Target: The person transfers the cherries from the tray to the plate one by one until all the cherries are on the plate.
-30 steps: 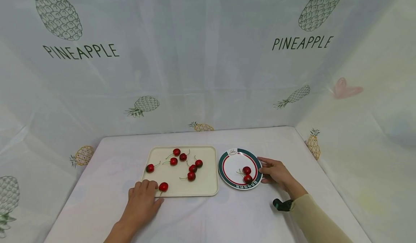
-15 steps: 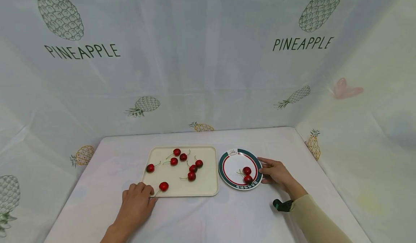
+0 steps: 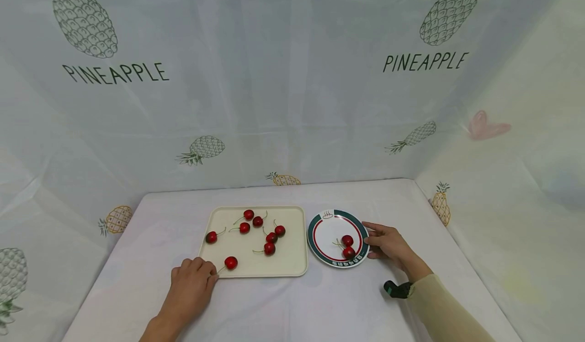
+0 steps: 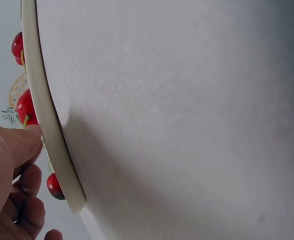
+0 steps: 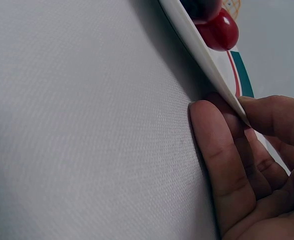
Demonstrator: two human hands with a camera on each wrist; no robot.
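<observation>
Thumb and forefinger of my left hand pinch the stem end of a red cherry at the near left corner of a cream tray. That cherry lies on the tray, its stem pointing left to the fingertips; in the left wrist view the cherry shows just past the tray's rim. My right hand grips the right rim of a round plate, white with a green band and red ring. In the right wrist view its thumb lies on the rim, with fingers underneath. Two cherries sit on the plate.
Several more stemmed cherries lie spread over the tray. The plate stands close to the tray's right side. A white cloth covers the table, and a pineapple-print sheet hangs behind and at both sides. A dark strap is at the right wrist.
My left hand has drawn back a little to the left, away from the cherry, and that cherry's stem now slants left to the fingers. The right hand and plate have stayed put.
</observation>
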